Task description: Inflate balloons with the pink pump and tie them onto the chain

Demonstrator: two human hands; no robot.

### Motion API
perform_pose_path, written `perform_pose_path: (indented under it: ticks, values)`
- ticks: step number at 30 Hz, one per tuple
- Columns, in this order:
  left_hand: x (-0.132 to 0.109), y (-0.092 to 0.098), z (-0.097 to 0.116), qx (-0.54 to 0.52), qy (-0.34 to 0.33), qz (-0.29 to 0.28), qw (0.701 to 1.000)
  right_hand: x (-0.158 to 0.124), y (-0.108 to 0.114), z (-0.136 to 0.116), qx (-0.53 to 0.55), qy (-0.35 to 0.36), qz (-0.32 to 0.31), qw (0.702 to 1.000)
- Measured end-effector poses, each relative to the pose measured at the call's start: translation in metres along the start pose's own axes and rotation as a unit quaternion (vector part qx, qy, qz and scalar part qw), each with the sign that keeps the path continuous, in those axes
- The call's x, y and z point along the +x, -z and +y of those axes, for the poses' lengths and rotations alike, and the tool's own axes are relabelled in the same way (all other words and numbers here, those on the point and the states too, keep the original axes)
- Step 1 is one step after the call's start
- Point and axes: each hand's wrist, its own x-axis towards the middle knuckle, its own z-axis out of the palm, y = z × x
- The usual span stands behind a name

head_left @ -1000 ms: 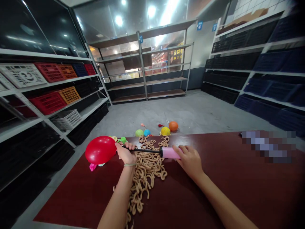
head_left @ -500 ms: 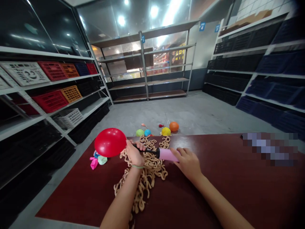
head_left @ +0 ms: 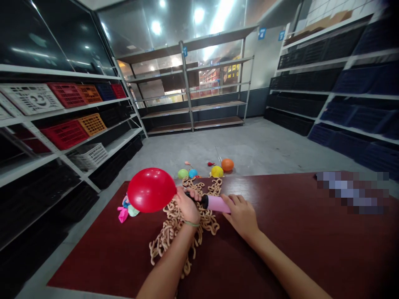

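Note:
A red balloon (head_left: 151,189), partly blown up, sits at the end of a hand pump with a pink barrel (head_left: 217,203) and a black handle end. My left hand (head_left: 188,204), a green band at its wrist, is closed round the pump's black end and reaches the balloon's neck; the neck itself is hidden by the fingers. My right hand (head_left: 241,216) is wrapped round the pink barrel. Beneath the left hand, a heap of tan, curly rope-like pieces (head_left: 168,232) lies on the brown table (head_left: 280,249).
Limp balloons (head_left: 123,214) in pink, green and blue lie at the table's left. On the floor beyond are an orange balloon (head_left: 227,165), a yellow balloon (head_left: 217,171) and smaller ones. Crate shelves (head_left: 90,101) flank both sides. A blurred object (head_left: 349,191) lies at the table's right.
My left hand has moved right toward the barrel, and the black rod between them now shows much shorter. The red balloon moved right with it and looks larger.

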Motion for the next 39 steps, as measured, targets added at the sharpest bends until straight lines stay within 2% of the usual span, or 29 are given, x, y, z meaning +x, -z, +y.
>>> perform_pose_path:
  ticks: [2, 4, 9, 12, 15, 20, 22, 24, 27, 31, 33, 36, 39]
  values:
    - [-0.003, -0.002, -0.008, 0.008, 0.008, -0.018, 1.0, 0.001, 0.001, 0.002, -0.006, 0.007, -0.002, 1.0]
    - [0.002, 0.0, -0.005, 0.009, 0.008, -0.021, 1.0, 0.004, 0.004, 0.009, -0.025, 0.017, 0.004, 1.0]
    - [0.036, 0.016, 0.03, 0.001, -0.026, 0.017, 1.0, 0.008, 0.013, 0.037, -0.077, -0.007, 0.05, 0.996]
    - [0.049, 0.02, 0.045, -0.002, -0.046, 0.049, 0.998, 0.009, 0.013, 0.042, -0.072, -0.016, 0.055, 0.996]
    - [0.045, 0.018, 0.035, -0.019, -0.039, 0.066, 0.997, 0.007, 0.009, 0.03, -0.061, -0.025, 0.032, 0.997]
    - [0.018, 0.008, -0.015, -0.004, 0.03, 0.002, 1.0, 0.001, 0.001, 0.004, -0.045, -0.016, -0.006, 0.999]
    - [0.012, 0.006, -0.026, -0.002, 0.039, -0.013, 0.999, 0.001, 0.0, 0.001, -0.037, -0.006, -0.01, 0.999]
    - [0.012, 0.006, -0.024, -0.004, 0.039, -0.021, 0.999, 0.002, 0.001, 0.005, -0.038, 0.008, -0.008, 0.999]
    - [0.023, 0.009, -0.005, -0.006, 0.027, -0.022, 0.999, 0.005, 0.007, 0.02, -0.058, 0.011, -0.001, 0.998]
    - [0.042, 0.018, 0.026, -0.008, 0.015, 0.011, 1.0, 0.006, 0.012, 0.044, -0.075, -0.016, 0.025, 0.997]
    - [0.048, 0.021, 0.032, -0.011, 0.001, 0.037, 0.999, 0.007, 0.012, 0.048, -0.069, -0.031, 0.034, 0.997]
    - [0.043, 0.021, 0.025, -0.011, -0.032, 0.071, 0.997, 0.007, 0.01, 0.034, -0.059, -0.044, 0.028, 0.997]
    - [0.026, 0.014, 0.002, 0.005, -0.018, 0.054, 0.998, 0.005, 0.009, 0.009, -0.047, -0.032, 0.009, 0.998]
